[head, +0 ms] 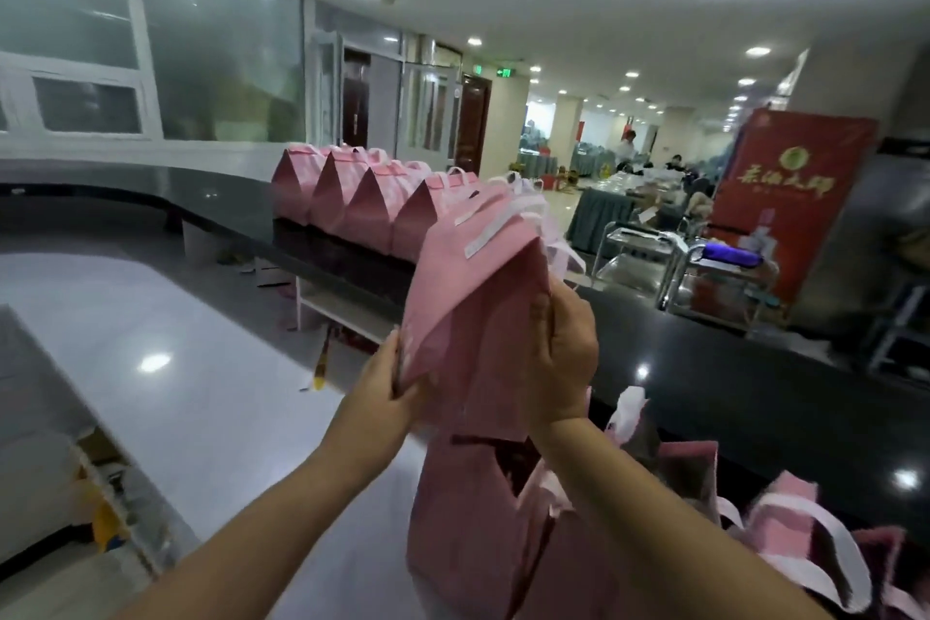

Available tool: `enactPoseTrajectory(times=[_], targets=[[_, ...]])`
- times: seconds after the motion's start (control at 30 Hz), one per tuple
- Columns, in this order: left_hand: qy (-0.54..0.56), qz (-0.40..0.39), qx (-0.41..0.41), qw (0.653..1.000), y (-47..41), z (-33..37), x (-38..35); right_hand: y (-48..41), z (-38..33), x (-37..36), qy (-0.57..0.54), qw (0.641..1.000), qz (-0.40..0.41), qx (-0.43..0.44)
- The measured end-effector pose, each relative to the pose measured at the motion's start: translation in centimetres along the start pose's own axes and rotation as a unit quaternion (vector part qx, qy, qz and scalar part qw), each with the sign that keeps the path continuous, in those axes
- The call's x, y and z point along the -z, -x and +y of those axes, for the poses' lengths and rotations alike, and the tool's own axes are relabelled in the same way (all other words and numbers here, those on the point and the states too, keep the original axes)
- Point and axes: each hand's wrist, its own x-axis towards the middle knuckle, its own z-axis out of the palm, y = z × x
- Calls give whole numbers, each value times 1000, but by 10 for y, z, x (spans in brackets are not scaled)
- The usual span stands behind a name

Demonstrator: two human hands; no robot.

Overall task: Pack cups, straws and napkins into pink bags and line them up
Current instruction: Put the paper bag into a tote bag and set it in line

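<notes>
Both hands holding pink bag (473,297) up in air, near counter (704,368). Left hand (387,378) pinching bag's bottom corner; right hand (563,357) pressing flat on its side. Bag tilting, handles pointing far. Row of bags (362,201) waiting far left.

dark counter (704,368) bare between bag row (362,206) and near bags (503,519).

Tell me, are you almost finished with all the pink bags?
Not yet. A row of closed pink fabric bags already stands on the dark glossy counter. The left hand and right hand hold another pink bag up. Several open pink bags with white handles wait nearby.
</notes>
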Motion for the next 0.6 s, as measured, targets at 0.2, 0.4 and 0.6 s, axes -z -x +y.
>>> enactPoseTrajectory(times=[0.2,0.4,0.6], targets=[[30,-81,-20,996,-109,-32,-40,-50,66,-14,120,991,54,-1],[37,-172,-12,984,-208,-69,-71,-89,128,-46,230,968,89,-46],[37,-223,-23,974,-284,-115,-84,-119,187,-90,319,941,101,-58]])
